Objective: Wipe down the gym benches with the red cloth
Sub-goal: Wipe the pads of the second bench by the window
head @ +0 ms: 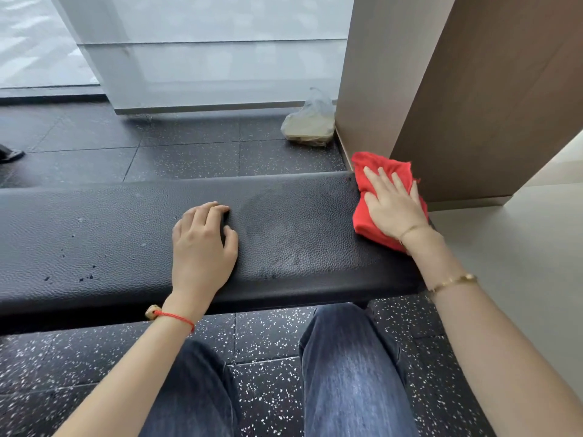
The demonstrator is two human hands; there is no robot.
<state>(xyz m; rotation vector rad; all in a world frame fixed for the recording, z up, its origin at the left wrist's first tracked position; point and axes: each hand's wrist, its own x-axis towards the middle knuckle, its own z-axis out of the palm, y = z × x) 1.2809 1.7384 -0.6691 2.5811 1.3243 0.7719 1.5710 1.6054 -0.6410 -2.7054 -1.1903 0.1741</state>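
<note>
Black padded bench [110, 241], red cloth [362, 222] at its right end

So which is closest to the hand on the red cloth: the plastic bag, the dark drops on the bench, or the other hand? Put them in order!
From the right hand:
1. Left hand, beside it on the bench.
2. Plastic bag, on the floor behind the bench.
3. Dark drops, far along the bench's left end.
</note>
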